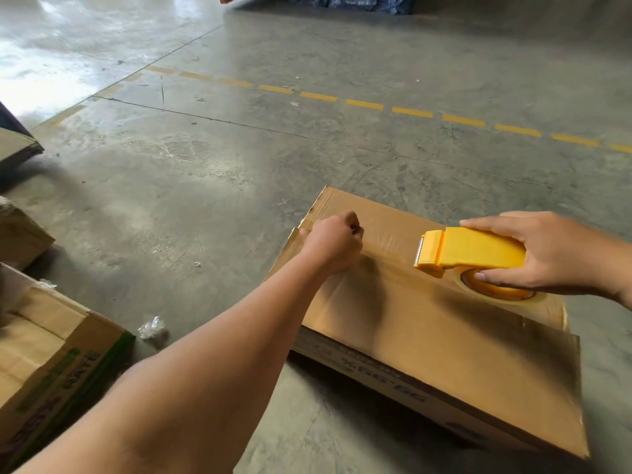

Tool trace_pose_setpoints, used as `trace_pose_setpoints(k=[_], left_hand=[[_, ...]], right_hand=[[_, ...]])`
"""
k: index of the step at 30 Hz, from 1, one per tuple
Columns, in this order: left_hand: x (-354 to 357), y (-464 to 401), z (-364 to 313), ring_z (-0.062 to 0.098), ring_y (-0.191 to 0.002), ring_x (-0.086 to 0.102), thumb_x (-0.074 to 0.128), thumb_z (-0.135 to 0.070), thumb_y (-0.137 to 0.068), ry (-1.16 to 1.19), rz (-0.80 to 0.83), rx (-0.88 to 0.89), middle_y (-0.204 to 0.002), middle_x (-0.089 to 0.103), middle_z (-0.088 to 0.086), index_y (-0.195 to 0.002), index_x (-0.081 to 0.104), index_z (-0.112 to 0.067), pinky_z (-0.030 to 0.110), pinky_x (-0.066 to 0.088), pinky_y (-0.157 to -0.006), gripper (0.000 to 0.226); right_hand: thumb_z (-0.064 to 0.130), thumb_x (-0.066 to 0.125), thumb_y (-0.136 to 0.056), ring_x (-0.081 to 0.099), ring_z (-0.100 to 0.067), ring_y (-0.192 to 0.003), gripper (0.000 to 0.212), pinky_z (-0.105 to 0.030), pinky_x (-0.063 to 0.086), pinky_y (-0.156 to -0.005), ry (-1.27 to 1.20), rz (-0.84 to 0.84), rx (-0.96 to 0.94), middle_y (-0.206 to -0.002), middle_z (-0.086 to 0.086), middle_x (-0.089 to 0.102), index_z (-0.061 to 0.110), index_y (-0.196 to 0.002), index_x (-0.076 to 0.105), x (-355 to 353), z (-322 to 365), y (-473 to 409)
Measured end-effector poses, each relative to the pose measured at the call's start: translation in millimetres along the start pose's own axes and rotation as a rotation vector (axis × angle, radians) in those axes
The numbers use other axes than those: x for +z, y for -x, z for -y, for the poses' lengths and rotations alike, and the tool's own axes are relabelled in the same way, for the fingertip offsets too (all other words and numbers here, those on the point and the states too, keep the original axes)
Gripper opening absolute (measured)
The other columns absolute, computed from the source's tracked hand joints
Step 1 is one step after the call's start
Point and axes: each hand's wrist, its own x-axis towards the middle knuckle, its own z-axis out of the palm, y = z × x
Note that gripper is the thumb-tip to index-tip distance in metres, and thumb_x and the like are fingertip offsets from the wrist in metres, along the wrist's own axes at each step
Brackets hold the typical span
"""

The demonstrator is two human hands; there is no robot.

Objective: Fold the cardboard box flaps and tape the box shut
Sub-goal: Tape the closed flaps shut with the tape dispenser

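Observation:
A brown cardboard box (427,333) lies on the concrete floor with its top flaps folded flat. Clear tape (386,241) runs along the centre seam from the far left edge toward the right. My left hand (333,242) rests on the tape near that edge, fingers curled into a loose fist and pressing down. Farther right along the seam, my right hand (554,254) grips a yellow tape dispenser (475,253) from above, its toothed blade pointing left. The roll of clear tape (502,294) sits under the dispenser, against the box top.
Another cardboard box (51,364) with green print stands at the lower left, more cardboard (17,230) behind it. A crumpled bit of clear plastic (152,327) lies on the floor between the boxes. A dashed yellow line (364,104) crosses the floor beyond.

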Motion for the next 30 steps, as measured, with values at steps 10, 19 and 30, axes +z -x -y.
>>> trace_pose_setpoints(k=[10, 19, 30], left_hand=[[-35.7, -8.2, 41.4, 0.022, -0.085, 0.064, 0.06, -0.026, -0.098, 0.161, -0.059, -0.089, -0.094, 0.069, 0.002, -0.101, 0.07, -0.011, 0.024, 0.045, -0.064, 0.018], [-47.9, -17.2, 54.0, 0.031, -0.074, 0.074, 0.062, -0.014, -0.087, 0.353, -0.031, -0.269, -0.085, 0.074, 0.017, -0.086, 0.069, -0.002, 0.027, 0.052, -0.056, 0.014], [-48.5, -25.2, 60.7, 0.026, -0.066, 0.07, 0.058, -0.002, -0.087, 0.789, 0.06, -0.463, -0.09, 0.066, 0.018, -0.095, 0.064, 0.003, 0.038, 0.064, -0.069, 0.011]], right_hand=[[0.07, 0.065, -0.071, 0.047, -0.011, -0.106, 0.088, -0.026, 0.036, -0.082, 0.036, 0.022, -0.023, -0.136, 0.005, 0.054, 0.044, -0.148, 0.032, -8.0, 43.9, -33.1], [0.067, 0.067, -0.075, 0.049, -0.021, -0.127, 0.087, -0.03, 0.04, -0.093, 0.096, 0.069, -0.019, -0.146, 0.002, 0.05, 0.037, -0.15, 0.034, -10.6, 69.4, -59.2], [0.069, 0.064, -0.075, 0.047, -0.022, -0.129, 0.085, -0.03, 0.041, -0.09, 0.085, 0.12, 0.013, -0.148, 0.004, 0.048, 0.04, -0.149, 0.033, -9.1, 82.1, -70.0]])
